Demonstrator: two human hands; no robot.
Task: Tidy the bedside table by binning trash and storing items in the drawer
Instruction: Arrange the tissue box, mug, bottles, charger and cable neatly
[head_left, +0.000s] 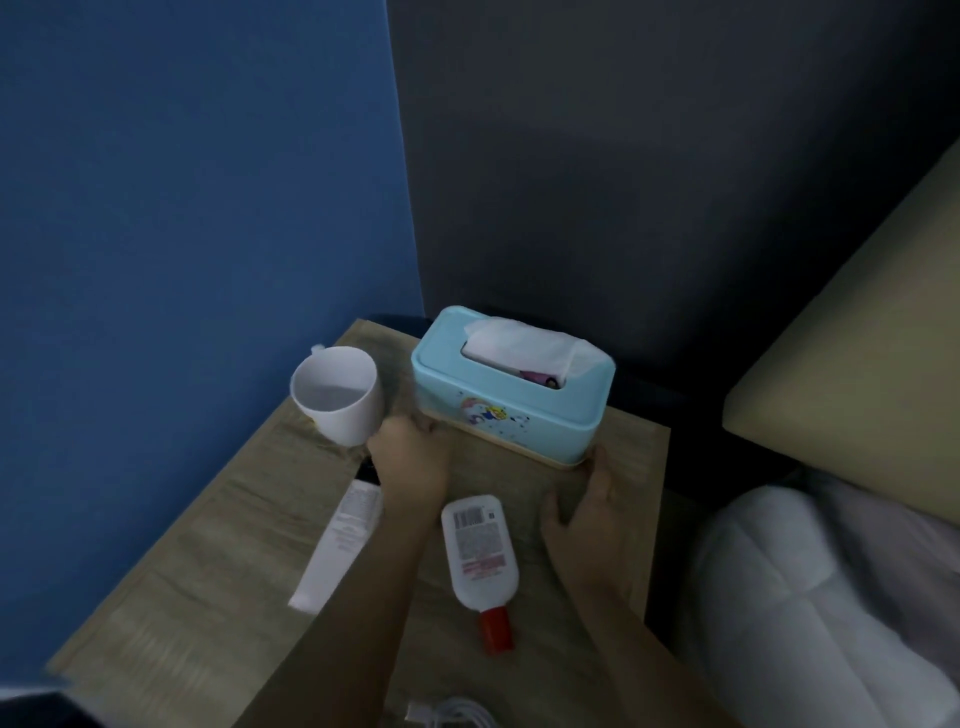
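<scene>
Flanking the tissue box (511, 384) — long axis left-to-right — left hand (410, 457) and right hand (587, 512) rest open at its near corners, gripping nothing

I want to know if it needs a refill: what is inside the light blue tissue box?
A white tissue sticks up through the slot of the tissue box. Something pink and dark shows in the slot beside it; I cannot identify it. The lid hides everything deeper.

Bottle (480, 556) label — barcode and print, all unreadable.
</scene>
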